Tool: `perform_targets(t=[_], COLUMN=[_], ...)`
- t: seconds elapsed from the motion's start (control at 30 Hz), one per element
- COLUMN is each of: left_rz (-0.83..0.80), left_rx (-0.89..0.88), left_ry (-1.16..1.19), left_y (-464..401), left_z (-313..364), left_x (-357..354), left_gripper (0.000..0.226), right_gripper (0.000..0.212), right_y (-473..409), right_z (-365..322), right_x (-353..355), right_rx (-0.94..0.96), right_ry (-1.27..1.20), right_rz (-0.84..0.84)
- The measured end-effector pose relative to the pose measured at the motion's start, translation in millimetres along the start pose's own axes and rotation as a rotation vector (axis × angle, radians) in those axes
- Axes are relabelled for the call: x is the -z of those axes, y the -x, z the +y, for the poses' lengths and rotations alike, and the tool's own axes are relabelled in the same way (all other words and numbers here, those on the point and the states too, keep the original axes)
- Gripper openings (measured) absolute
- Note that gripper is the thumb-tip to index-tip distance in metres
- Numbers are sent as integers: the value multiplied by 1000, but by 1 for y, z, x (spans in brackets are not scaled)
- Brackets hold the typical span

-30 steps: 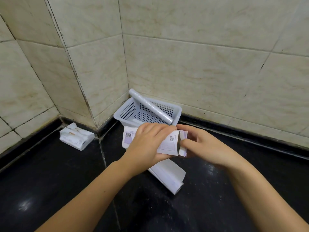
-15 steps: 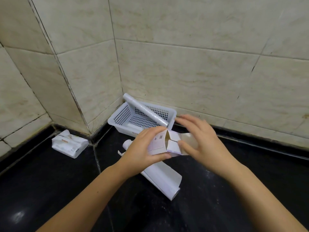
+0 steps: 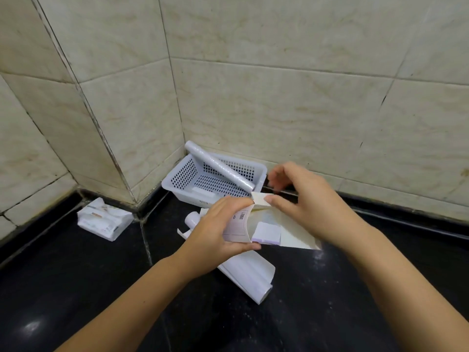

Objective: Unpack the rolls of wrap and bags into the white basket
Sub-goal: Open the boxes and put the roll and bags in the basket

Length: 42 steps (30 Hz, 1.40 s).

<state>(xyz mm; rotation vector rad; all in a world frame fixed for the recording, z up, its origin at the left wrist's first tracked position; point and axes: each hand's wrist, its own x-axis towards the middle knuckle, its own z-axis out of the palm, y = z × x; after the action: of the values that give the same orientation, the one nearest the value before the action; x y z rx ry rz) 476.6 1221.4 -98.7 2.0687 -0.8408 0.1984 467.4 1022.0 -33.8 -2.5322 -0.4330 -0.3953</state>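
A white perforated basket (image 3: 184,174) stands in the tiled corner, with one clear roll of wrap (image 3: 218,167) leaning across it, its upper end over the back rim. In front of it I hold a white carton (image 3: 239,226) with printed codes. My left hand (image 3: 215,237) grips its closed end. My right hand (image 3: 304,199) pinches a flap at its torn-open end, whose pale inside (image 3: 286,229) shows. Under my hands lies a white roll (image 3: 250,274) in a loose paper sleeve on the black counter.
A soft white packet (image 3: 104,219) lies at the left, against the wall base. Tiled walls close the back and left. The glossy black counter (image 3: 76,288) stretches toward me, with a grout joint running down its middle.
The carton was closed a second ago. My right hand has since torn its end open and pulled the flap up and to the right. The view has drifted slightly.
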Motion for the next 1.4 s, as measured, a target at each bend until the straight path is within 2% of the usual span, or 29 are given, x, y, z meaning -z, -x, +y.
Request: perform_targets(t=[0.07, 0.1, 0.2, 0.43, 0.57, 0.73, 0.9, 0.97, 1.07, 1.17, 1.23, 1.4], left_rz=[64, 92, 141, 184, 204, 155, 62, 32, 2, -23, -33, -47], left_rx=[-5, -4, -7, 37, 65, 58, -16, -44, -61, -36, -32, -16], left_ry=[19, 31, 47, 57, 12, -40, -101, -133, -167, -165, -150, -88], left_y=[-1, -3, -9, -13, -16, -15, -18, -19, -20, -23, -24, -25], left_z=[-1, -1, 0, -5, -13, -17, -9, -7, -5, -5, -4, 0], left_x=[0, 1, 4, 2, 5, 7, 3, 5, 9, 11, 10, 3], left_gripper=[61, 61, 60, 63, 66, 64, 62, 62, 62, 61, 62, 60], right_gripper=[11, 9, 16, 26, 22, 15, 34, 40, 37, 15, 5, 18], right_y=[6, 11, 23, 34, 41, 28, 5, -1, -5, -5, -4, -4], right_z=[-4, -7, -9, -6, -3, -5, -4, 2, 4, -1, -3, -2], right_x=[-8, -11, -20, -18, -20, -12, -9, -6, -4, -6, -9, -16], right_rx=[216, 301, 397, 362, 462, 321, 293, 340, 409, 472, 487, 428], right_ry=[307, 359, 368, 303, 375, 363, 502, 498, 559, 702, 671, 562], right_rz=[256, 321, 361, 427, 279, 120, -170, -217, -230, -134, -62, 8])
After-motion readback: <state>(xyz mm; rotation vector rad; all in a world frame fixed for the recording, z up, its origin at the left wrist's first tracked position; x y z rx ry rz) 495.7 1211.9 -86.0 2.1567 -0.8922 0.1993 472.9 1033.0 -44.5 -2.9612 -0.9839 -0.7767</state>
